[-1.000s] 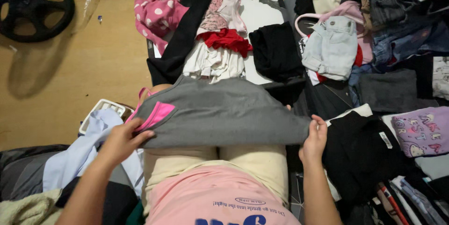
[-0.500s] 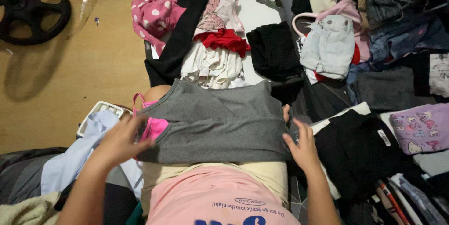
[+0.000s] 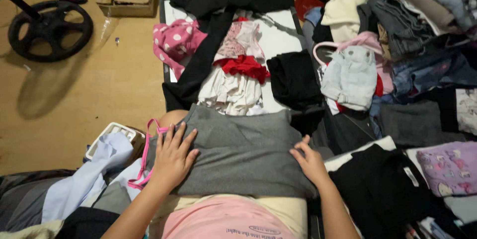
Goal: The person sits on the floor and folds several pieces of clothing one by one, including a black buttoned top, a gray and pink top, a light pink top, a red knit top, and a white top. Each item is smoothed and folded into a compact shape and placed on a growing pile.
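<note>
Item: grey top (image 3: 238,154) with pink straps (image 3: 145,157), lying folded across the person's lap, its far edge just short of a white garment (image 3: 226,92) on the board beyond. Change noted: a second ago both hands pinched the near hem and held the cloth stretched wide; half a second ago they were letting go and the sides had come in; now the top rests as a compact block, narrower than before, with the pink straps sticking out at its left side. Left hand (image 3: 174,157): fingers spread and flat, palm pressing the left part of the grey top, gripping nothing. Right hand (image 3: 310,162): fingers extended and loosely together, laid on the right edge, also gripping nothing. Reading: the fold looks made and is being smoothed down rather than lifted. Surroundings: red cloth (image 3: 243,66) and black garment (image 3: 293,77) on the board; pink spotted garment (image 3: 176,40) at its left edge; pale denim piece (image 3: 350,75) on the heap at right; light blue shirt (image 3: 94,169) beside the left forearm; black wheel (image 3: 49,29) on the wooden floor (image 3: 99,95).
</note>
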